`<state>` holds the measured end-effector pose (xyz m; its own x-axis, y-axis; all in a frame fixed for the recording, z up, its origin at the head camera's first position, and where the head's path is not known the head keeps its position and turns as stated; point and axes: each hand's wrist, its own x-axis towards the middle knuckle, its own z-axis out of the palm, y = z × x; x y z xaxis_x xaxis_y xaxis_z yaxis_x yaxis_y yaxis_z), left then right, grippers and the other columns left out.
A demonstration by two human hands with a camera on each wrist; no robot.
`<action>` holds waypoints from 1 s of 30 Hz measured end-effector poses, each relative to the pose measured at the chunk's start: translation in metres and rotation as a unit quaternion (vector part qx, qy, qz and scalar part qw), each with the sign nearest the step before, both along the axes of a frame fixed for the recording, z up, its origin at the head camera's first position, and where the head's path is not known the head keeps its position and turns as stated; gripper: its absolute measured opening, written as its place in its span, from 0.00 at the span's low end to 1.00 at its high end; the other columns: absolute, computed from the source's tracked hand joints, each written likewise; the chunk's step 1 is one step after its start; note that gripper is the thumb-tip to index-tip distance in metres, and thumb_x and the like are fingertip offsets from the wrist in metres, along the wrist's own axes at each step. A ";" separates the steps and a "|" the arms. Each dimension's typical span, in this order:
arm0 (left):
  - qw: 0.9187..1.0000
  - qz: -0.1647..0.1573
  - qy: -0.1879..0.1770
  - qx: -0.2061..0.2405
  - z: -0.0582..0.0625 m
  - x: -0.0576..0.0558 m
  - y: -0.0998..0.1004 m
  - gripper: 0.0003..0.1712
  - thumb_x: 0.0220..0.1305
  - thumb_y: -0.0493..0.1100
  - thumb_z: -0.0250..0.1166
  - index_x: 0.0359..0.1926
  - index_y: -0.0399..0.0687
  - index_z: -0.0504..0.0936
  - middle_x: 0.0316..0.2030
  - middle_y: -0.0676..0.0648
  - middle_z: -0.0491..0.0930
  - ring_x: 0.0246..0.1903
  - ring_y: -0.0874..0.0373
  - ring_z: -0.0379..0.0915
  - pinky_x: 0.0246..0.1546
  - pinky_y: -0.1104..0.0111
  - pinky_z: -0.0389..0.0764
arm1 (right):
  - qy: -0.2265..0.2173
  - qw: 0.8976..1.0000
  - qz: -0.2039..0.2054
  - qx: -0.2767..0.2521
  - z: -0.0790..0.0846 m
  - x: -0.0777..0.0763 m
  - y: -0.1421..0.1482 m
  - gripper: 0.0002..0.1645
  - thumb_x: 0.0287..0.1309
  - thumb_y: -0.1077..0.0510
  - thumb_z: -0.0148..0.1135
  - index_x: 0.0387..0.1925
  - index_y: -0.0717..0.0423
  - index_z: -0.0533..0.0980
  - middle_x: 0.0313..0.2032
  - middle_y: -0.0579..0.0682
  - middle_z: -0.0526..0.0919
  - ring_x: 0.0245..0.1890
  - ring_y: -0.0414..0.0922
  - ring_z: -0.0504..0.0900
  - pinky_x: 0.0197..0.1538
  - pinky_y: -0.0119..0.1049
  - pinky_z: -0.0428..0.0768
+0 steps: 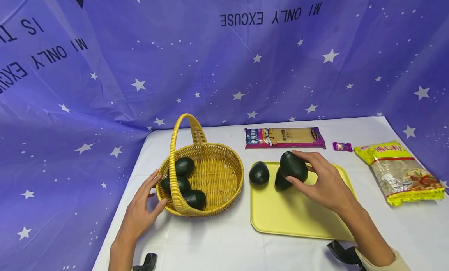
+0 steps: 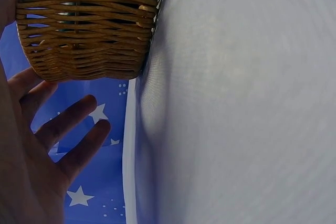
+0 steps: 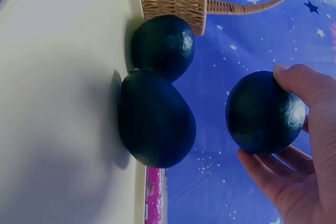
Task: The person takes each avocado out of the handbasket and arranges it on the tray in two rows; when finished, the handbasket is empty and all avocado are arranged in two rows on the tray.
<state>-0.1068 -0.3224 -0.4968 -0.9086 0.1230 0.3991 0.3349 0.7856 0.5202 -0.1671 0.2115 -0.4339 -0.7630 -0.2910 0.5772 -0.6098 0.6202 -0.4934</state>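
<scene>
My right hand [image 1: 324, 181] holds a dark green avocado [image 1: 294, 165] between thumb and fingers, above the yellow tray [image 1: 280, 220]. Under it another avocado [image 1: 281, 181] lies on the tray, partly hidden in the head view; the right wrist view shows this lower avocado [image 3: 156, 119] fully. To its left sits one more avocado [image 1: 259, 173]. My left hand [image 1: 138, 212] is at the left side of a yellow wicker basket [image 1: 224, 199], fingers spread and some fingertips touching its wall. Inside the basket's left part are three avocados [image 1: 195, 199], partly behind the handle.
Behind the tray lies a pack of noodles [image 1: 291, 136]. A small purple packet [image 1: 342, 146] is to the right of it. Farther right is a yellow-and-clear food bag [image 1: 403, 173]. The basket's tall handle [image 1: 174, 162] arches up. A purple star-printed cloth [image 1: 210, 68] hangs behind the white table [image 1: 210, 247].
</scene>
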 end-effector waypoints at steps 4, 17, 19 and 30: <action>1.000 0.000 0.000 0.000 0.000 0.000 -0.001 0.46 0.67 0.43 0.74 0.82 0.54 0.66 0.83 0.51 0.61 0.68 0.61 0.71 0.60 0.80 0.78 | -0.004 1.000 -0.013 0.011 -0.001 0.000 0.005 0.51 0.44 0.59 0.89 0.72 0.49 0.77 0.56 0.49 0.83 0.53 0.42 0.85 0.57 0.15 0.79; 1.000 0.001 -0.002 0.000 0.000 0.000 -0.001 0.45 0.67 0.43 0.73 0.82 0.54 0.67 0.83 0.51 0.61 0.68 0.63 0.70 0.60 0.81 0.77 | -0.012 0.999 -0.044 0.015 -0.007 0.005 0.022 0.52 0.46 0.61 0.87 0.74 0.47 0.76 0.60 0.50 0.84 0.57 0.31 0.79 0.54 0.11 0.77; 1.000 0.002 -0.002 0.000 0.000 0.000 -0.001 0.45 0.67 0.43 0.73 0.82 0.55 0.66 0.83 0.51 0.61 0.68 0.63 0.70 0.60 0.81 0.76 | -0.013 0.999 -0.050 0.016 -0.008 0.006 0.025 0.52 0.46 0.62 0.87 0.74 0.47 0.76 0.60 0.50 0.84 0.57 0.29 0.78 0.54 0.11 0.76; 1.000 0.000 -0.005 0.006 0.000 0.000 0.000 0.45 0.67 0.43 0.73 0.83 0.55 0.66 0.83 0.51 0.61 0.66 0.60 0.72 0.60 0.82 0.76 | -0.030 0.997 -0.074 0.017 -0.016 0.008 0.033 0.51 0.46 0.62 0.88 0.73 0.48 0.77 0.59 0.53 0.84 0.56 0.34 0.79 0.51 0.09 0.76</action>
